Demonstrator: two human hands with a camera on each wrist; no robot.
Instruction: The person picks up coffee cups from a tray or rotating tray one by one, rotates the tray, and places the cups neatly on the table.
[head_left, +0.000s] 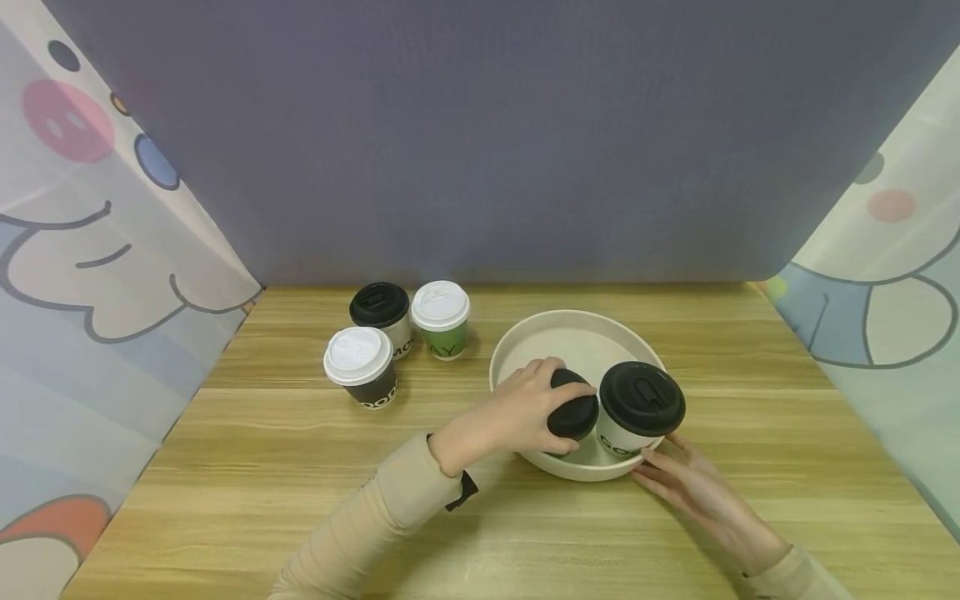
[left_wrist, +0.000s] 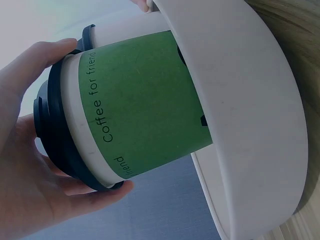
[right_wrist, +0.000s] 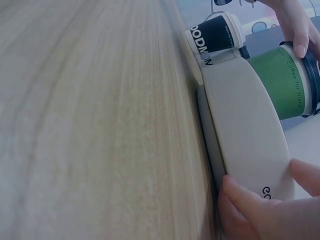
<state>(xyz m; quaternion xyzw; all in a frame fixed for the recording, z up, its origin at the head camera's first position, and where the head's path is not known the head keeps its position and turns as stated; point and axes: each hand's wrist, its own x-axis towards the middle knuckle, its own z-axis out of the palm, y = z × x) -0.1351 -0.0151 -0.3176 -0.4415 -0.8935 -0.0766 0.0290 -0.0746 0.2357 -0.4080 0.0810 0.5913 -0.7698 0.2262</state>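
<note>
Cup (left_wrist: 145,102), green-sleeved, gripped by left hand (head_left: 521,410) in bowl (head_left: 558,343); right hand (head_left: 693,490) holding bowl

My desk (head_left: 247,500) shows a yellowish-brown wood grain, and a plain grey-blue panel (head_left: 480,142) rises along its far edge. On my left is a pale cartoon-printed sheet (head_left: 67,375) with a pink, two-spotted oval (head_left: 68,108); on my right, a similar printed sheet (head_left: 907,433) bears blue patches.

Green cup (left_wrist: 145,100): "Coffee for friend"; black cup (right_wrist: 216,36): "OODM"
</note>
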